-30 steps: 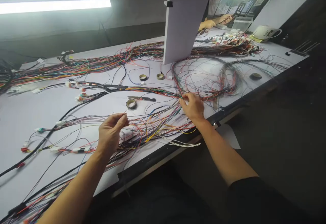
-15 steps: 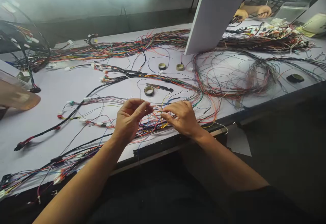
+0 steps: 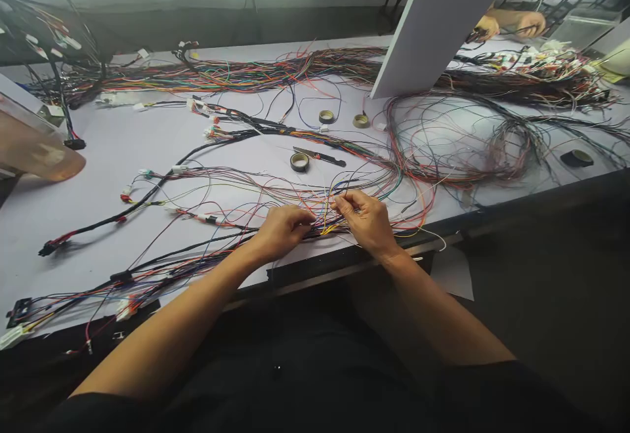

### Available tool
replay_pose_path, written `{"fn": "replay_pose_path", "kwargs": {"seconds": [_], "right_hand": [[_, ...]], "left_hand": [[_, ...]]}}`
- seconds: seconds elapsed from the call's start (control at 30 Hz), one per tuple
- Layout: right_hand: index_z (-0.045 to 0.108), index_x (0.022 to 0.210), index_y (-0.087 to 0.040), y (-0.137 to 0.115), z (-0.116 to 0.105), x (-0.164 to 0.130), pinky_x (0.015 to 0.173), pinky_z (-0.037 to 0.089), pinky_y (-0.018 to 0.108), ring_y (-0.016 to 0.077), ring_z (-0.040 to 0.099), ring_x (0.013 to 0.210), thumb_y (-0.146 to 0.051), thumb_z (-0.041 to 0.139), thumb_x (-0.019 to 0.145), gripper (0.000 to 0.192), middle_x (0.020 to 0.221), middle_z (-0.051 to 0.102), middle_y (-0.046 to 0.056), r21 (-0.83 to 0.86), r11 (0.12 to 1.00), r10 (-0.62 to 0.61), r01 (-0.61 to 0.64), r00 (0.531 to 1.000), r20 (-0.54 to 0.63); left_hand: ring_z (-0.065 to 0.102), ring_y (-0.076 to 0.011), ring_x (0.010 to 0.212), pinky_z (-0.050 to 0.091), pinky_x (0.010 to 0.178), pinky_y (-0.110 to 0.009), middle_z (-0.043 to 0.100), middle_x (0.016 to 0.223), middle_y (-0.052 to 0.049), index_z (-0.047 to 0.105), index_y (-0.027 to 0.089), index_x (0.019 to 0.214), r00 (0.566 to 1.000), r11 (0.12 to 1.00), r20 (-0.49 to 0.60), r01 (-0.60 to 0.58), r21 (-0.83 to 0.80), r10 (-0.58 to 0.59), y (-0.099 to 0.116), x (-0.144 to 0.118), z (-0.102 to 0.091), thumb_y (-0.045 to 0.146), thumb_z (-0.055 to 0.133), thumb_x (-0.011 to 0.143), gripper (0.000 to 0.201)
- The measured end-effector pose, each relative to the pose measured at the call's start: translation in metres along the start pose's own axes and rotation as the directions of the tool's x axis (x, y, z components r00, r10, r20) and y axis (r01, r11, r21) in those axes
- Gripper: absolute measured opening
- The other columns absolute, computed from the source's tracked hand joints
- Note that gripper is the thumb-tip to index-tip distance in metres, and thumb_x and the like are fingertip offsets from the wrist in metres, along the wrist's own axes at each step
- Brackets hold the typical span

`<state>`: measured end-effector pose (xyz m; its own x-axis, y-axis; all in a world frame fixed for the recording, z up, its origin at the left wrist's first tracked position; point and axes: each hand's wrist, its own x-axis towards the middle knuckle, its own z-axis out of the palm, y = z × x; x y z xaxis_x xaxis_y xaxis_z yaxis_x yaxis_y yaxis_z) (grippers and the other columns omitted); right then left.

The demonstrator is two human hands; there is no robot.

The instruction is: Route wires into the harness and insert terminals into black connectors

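Both hands pinch thin coloured wires [image 3: 322, 220] near the bench [image 3: 123, 164] front edge — left hand [image 3: 281, 231] closed over a few strands, right hand [image 3: 367, 220] nipping others at its fingertips. The wires look light, limp and tangle-prone (best held close to the bundle).

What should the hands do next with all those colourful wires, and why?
Probably draw one wire gently out of the bunch. Both hands, left hand and right hand, are pinched on the loose wires near the table edge, where many strands cross and tangle. A slow pull seems wise, since the strands overlap and could snag.
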<state>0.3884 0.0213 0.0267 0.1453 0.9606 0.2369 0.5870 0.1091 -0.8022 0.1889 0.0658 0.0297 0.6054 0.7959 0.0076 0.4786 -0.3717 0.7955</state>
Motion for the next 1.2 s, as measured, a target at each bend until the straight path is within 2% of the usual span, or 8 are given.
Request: {"fn": "replay_pose_path", "kwargs": {"seconds": [0.2,0.33,0.4,0.57,0.73,0.97,1.1,1.2], "right_hand": [[0.065,0.084,-0.022,0.009,0.005,-0.001,0.068,0.05,0.028,0.0166,0.065,0.067,-0.045,0.052,0.092,0.028,0.077,0.071,0.003,-0.051,0.996,0.07,-0.069,0.997,0.023],[0.061,0.087,-0.02,-0.001,0.008,0.005,0.063,0.052,0.026,0.0144,0.065,0.064,-0.049,0.053,0.091,0.031,0.08,0.071,0.002,0.168,0.979,0.097,-0.113,0.99,0.101],[0.06,0.087,-0.019,-0.007,0.007,0.007,0.066,0.053,0.027,0.0144,0.066,0.067,-0.051,0.055,0.09,0.032,0.083,0.071,0.003,0.289,0.951,0.075,-0.106,0.99,0.119],[0.06,0.088,-0.018,-0.003,0.004,0.004,0.072,0.055,0.029,0.0151,0.068,0.074,-0.051,0.056,0.09,0.033,0.086,0.07,0.004,0.333,0.94,0.046,-0.073,0.995,0.088],[0.064,0.088,-0.019,0.008,0.004,-0.001,0.071,0.053,0.029,0.0165,0.067,0.074,-0.048,0.055,0.091,0.031,0.078,0.07,0.002,0.165,0.984,0.046,-0.061,0.995,0.093],[0.066,0.086,-0.018,-0.004,0.002,0.006,0.072,0.053,0.028,0.0158,0.067,0.075,-0.046,0.056,0.091,0.03,0.078,0.07,0.002,0.275,0.96,0.035,-0.059,0.995,0.091],[0.066,0.083,-0.017,-0.007,0.001,0.011,0.072,0.053,0.028,0.0156,0.066,0.074,-0.047,0.058,0.09,0.031,0.078,0.07,0.003,0.296,0.952,0.027,-0.077,0.985,0.168],[0.067,0.083,-0.017,-0.01,-0.001,0.013,0.073,0.053,0.028,0.0156,0.066,0.075,-0.047,0.059,0.09,0.031,0.08,0.071,0.004,0.341,0.934,0.034,-0.104,0.978,0.204]], "left_hand": [[0.064,-0.0184,0.086,0.048,0.081,-0.031,0.07,0.089,-0.005,0.066,0.019,0.09,0.999,0.964,0.001,0.045,-0.261,-0.046,0.0,-0.003,-0.009,0.031,0.059,0.082,0.016],[0.064,-0.0209,0.09,0.046,0.087,-0.038,0.072,0.096,-0.005,0.061,0.023,0.109,0.997,0.985,0.035,0.08,-0.156,-0.075,0.007,-0.004,-0.001,0.029,0.069,0.074,0.037],[0.065,-0.0204,0.089,0.046,0.087,-0.038,0.072,0.092,-0.005,0.059,0.023,0.114,0.995,0.973,0.031,0.095,-0.21,-0.09,0.008,-0.002,0.003,0.026,0.07,0.073,0.042],[0.061,-0.0127,0.07,0.045,0.066,-0.025,0.065,0.079,-0.002,0.057,0.016,0.11,0.988,0.775,0.036,0.142,-0.616,-0.153,0.001,0.002,0.004,0.026,0.07,0.074,0.039],[0.061,-0.0106,0.071,0.047,0.067,-0.023,0.064,0.079,-0.001,0.059,0.016,0.105,0.983,0.662,-0.013,0.114,-0.741,-0.183,-0.005,0.002,0.0,0.026,0.075,0.072,0.038],[0.067,-0.016,0.079,0.052,0.072,-0.028,0.069,0.084,-0.005,0.059,0.014,0.107,0.983,0.738,-0.037,0.109,-0.666,-0.179,-0.002,-0.004,-0.026,0.025,0.076,0.072,0.04],[0.068,-0.0177,0.082,0.056,0.077,-0.034,0.069,0.089,-0.006,0.059,0.014,0.107,0.989,0.75,-0.07,0.053,-0.659,-0.132,0.002,-0.006,-0.04,0.024,0.075,0.073,0.039],[0.067,-0.0177,0.087,0.055,0.081,-0.036,0.069,0.096,-0.007,0.059,0.016,0.111,0.991,0.863,-0.105,0.019,-0.505,-0.084,0.003,-0.012,-0.044,0.025,0.071,0.077,0.037]]}}
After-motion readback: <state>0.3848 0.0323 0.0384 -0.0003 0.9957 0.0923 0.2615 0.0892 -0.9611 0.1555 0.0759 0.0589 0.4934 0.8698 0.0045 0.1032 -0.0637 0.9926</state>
